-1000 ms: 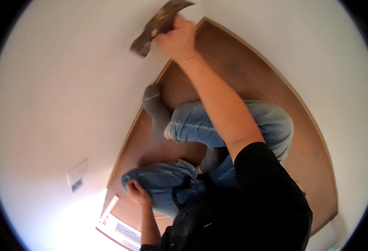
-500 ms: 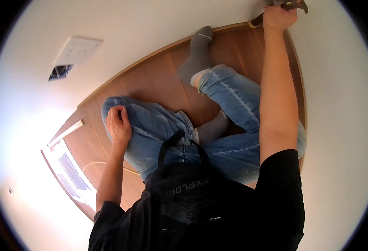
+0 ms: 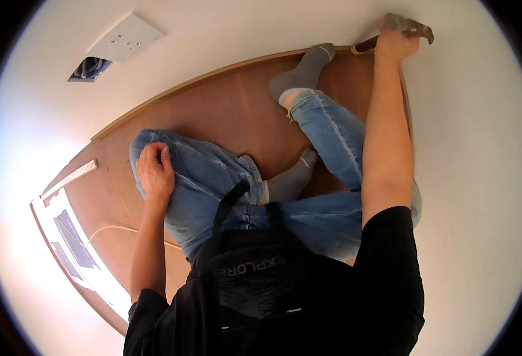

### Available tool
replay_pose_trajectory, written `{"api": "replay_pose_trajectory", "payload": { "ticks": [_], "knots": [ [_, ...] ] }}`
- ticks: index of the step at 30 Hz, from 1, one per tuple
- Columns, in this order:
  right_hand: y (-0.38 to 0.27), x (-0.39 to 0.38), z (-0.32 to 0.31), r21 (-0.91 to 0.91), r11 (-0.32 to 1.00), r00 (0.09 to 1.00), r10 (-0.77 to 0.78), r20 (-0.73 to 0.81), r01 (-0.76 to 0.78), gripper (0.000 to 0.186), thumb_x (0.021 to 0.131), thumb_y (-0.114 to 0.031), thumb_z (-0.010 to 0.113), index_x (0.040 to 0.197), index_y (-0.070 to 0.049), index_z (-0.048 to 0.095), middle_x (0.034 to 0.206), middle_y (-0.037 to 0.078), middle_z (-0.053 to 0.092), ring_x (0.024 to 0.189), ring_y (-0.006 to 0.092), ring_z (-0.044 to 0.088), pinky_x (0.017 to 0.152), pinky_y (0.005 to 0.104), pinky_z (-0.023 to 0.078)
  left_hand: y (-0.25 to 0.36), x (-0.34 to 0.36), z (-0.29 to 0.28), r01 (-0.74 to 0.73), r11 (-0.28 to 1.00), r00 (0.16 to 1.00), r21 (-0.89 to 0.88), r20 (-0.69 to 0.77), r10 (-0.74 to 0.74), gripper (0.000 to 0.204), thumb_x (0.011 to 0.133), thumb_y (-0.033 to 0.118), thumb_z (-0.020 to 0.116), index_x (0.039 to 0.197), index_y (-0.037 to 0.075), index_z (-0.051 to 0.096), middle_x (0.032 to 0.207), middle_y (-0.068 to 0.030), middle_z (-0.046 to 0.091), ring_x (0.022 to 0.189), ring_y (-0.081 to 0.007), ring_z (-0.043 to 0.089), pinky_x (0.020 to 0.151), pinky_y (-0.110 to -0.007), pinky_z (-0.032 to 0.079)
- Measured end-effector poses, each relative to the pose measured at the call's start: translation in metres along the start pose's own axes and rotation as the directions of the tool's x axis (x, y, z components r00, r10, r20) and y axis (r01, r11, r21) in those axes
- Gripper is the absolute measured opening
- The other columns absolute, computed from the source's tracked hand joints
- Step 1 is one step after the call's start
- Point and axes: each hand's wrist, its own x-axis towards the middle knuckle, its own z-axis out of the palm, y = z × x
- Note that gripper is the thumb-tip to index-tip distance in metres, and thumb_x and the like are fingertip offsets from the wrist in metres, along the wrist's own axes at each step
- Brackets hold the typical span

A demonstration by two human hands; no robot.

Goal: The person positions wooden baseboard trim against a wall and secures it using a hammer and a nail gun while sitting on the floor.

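My right hand [image 3: 396, 46] grips a claw hammer [image 3: 416, 29] close to its head, with the arm stretched into the far right corner between two white walls. The dark handle points down and left, and its yellowish end comes near the wooden baseboard [image 3: 261, 59]. The curved claw points right. My left hand [image 3: 156, 172] rests on my left knee in blue jeans [image 3: 204, 157]. Its fingers are curled in, with the thumb beside them; whether anything small is inside is hidden.
On the left wall, a white socket plate [image 3: 127, 38] sits beside an open wall box [image 3: 90, 69] with wires in it. A pale strip [image 3: 71, 178], a thin cable [image 3: 110, 226] and a printed white sheet [image 3: 77, 237] lie on the brown floor [image 3: 110, 172]. My grey-socked foot [image 3: 305, 68] is near the baseboard.
The whole view has shifted, so the hammer and my right hand appear slightly lower, with more of the hammer head showing. The left hand stays on the knee.
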Motion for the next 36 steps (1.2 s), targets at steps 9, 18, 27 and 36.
{"api": "replay_pose_trajectory", "payload": {
  "ticks": [9,18,27,36],
  "knots": [
    [0.004,-0.001,-0.008,0.075,0.996,0.997,-0.057,0.047,0.053,0.015,0.095,-0.003,0.062,0.081,0.002,0.062,0.062,0.010,0.063,0.059,0.0196,0.062,0.057,0.0359,0.055,0.004,0.013,0.002,0.000,1.000,0.999,-0.024,0.045,0.001,0.008,0.100,0.016,0.061,0.098,0.009,0.063,0.096,-0.0079,0.067,0.091,-0.0317,0.063,0.082,-0.043,0.044],
    [0.002,0.016,-0.022,0.201,0.979,0.981,-0.064,0.185,0.026,0.010,0.091,0.005,0.069,0.088,0.000,0.061,0.079,0.007,0.064,0.059,0.0174,0.059,0.054,0.0331,0.053,0.000,0.012,0.007,0.017,0.998,0.998,-0.052,0.068,-0.013,0.009,0.101,0.017,0.061,0.098,0.008,0.064,0.094,-0.0082,0.066,0.088,-0.0296,0.062,0.082,-0.041,0.044],
    [0.063,0.015,-0.051,0.268,0.963,0.993,-0.049,0.105,0.019,0.013,0.095,-0.007,0.066,0.087,-0.002,0.058,0.084,0.004,0.061,0.072,0.0176,0.056,0.064,0.0340,0.052,0.003,0.020,0.011,-0.069,0.997,0.994,-0.020,0.083,0.070,0.007,0.100,0.016,0.061,0.098,0.009,0.063,0.095,-0.0081,0.066,0.089,-0.0300,0.062,0.081,-0.041,0.043],
    [0.058,0.001,-0.035,0.281,0.959,0.998,-0.036,0.055,0.019,0.029,0.098,-0.024,0.055,0.081,-0.001,0.058,0.074,0.010,0.061,0.069,0.0222,0.057,0.066,0.0359,0.052,0.007,0.021,0.004,-0.052,0.999,0.994,0.012,0.100,0.051,0.006,0.099,0.015,0.062,0.096,0.009,0.063,0.096,-0.0069,0.066,0.093,-0.0299,0.062,0.083,-0.041,0.043]
  ]
}}
